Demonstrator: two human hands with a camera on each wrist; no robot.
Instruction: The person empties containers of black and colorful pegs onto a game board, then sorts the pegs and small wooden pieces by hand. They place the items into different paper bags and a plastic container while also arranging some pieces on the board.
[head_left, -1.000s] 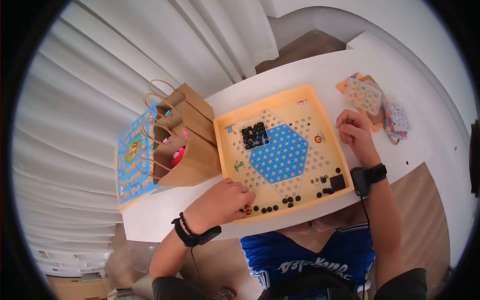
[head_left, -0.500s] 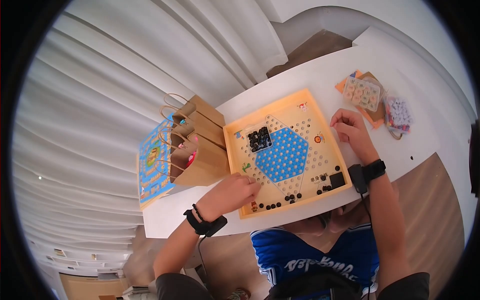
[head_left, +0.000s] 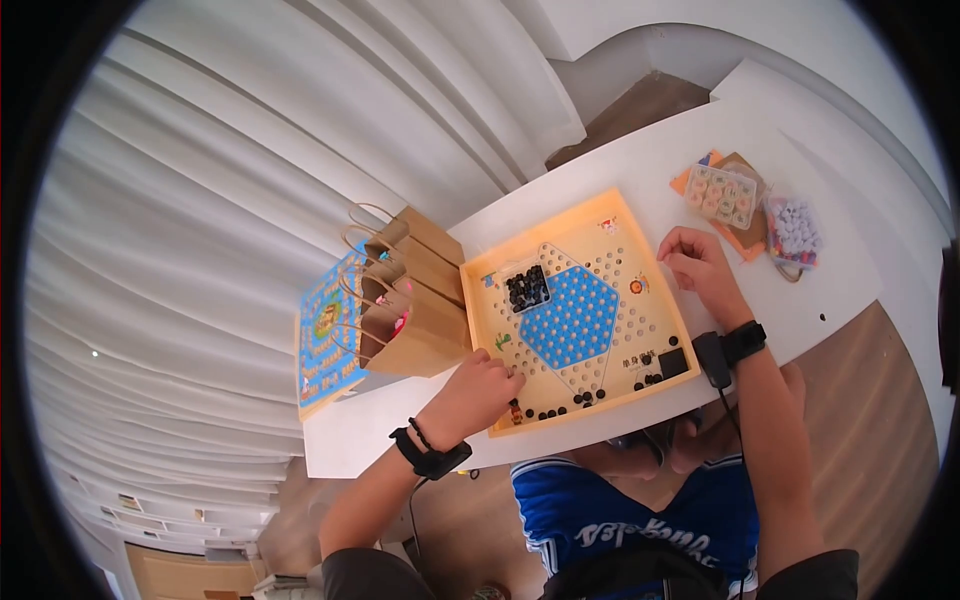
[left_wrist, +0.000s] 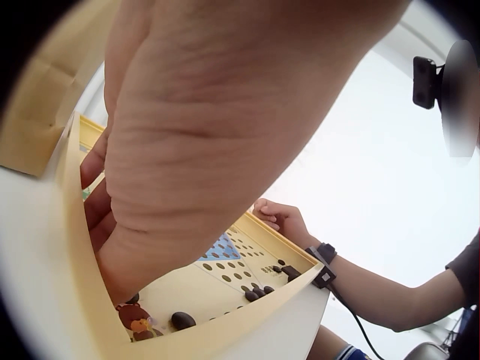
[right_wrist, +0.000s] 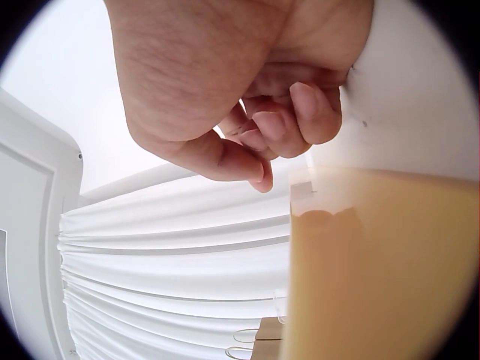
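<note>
A wooden game board tray with a raised rim and a blue hexagon lies on the table. My left hand reaches over its left rim near the front corner, fingers bent down inside. What its fingertips hold, if anything, I cannot tell. Beside it, a bear picture and a black game piece show. Several black pieces line the front rim. A clear box of black pieces sits on the board's back left part. My right hand, loosely curled and holding nothing, rests by the right rim.
Brown paper bags stand against the tray's left side, with a blue game board behind them. On the table at the back right lie a clear box of round pieces and a pack of white pieces.
The head view has shifted, so the tray appears farther right. My left hand has drawn back a little from the front corner, uncovering the bear picture. The right hand stays beside the rim.
</note>
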